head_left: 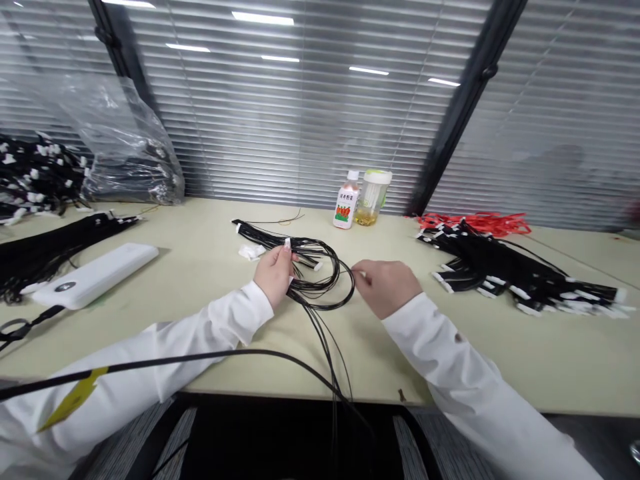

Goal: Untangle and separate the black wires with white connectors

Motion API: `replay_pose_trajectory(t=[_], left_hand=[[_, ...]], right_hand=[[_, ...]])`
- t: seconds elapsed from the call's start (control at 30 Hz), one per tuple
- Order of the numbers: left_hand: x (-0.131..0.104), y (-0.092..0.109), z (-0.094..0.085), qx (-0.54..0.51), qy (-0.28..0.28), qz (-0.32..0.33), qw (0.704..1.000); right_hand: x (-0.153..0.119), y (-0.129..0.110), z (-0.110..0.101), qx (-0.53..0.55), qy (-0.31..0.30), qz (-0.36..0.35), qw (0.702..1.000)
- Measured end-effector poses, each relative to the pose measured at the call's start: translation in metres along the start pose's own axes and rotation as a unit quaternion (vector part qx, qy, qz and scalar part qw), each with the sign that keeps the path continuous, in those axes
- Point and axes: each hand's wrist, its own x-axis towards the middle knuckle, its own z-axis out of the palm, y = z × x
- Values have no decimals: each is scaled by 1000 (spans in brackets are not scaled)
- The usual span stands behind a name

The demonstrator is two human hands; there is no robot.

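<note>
My left hand [275, 272] is closed around a bundle of thin black cables [320, 301] with small white connectors, near the middle of the table. The bundle curves to the right in a loop, and its loose strands hang over the table's front edge. At the loop's right side, my right hand [386, 285] is pinched shut where a thin black strand meets its fingertips. More black cable with white ends [260, 233] lies just behind my left hand. A small crumpled white piece [251, 252] sits beside it.
A bottle [346, 203] and a lidded cup [371, 200] stand at the back. Right lie black cable bundles [505, 263] and red strips [480, 222]. Left are a white power bank [100, 273], black cables [55, 243] and a clear plastic bag [135, 153]. A black cord [200, 359] crosses in front.
</note>
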Motion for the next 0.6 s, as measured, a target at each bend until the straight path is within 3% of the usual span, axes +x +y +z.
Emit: replay_pose_trajectory(t=[0.07,0.1,0.17,0.23,0.27,0.3,0.37,0.5,0.6], left_hand=[[-1,1,1,-5,1,-9,1000],[-2,2,1,-4,-4,-9,1000],[-7,5,3,-4,-22,-7,1000],[-12,6,4,-7,-44,-2,999],[-15,6,4,-5,-57,3,998],[-17,6,4,-2,-70,10,997],[-21,5,3,10,-98,28,995],[-25,4,0,33,-127,56,990],[-25,6,-1,37,-120,67,990]], right_hand=[[3,7,-5,139,81,34,986],[5,9,-8,252,123,36,959],[7,12,-11,476,189,27,859],[9,12,-14,620,222,27,752],[9,12,-15,656,223,32,721],[8,11,-15,673,213,36,708],[6,8,-14,664,168,40,728],[0,-1,-9,544,93,35,833],[-3,-7,-7,468,78,21,880]])
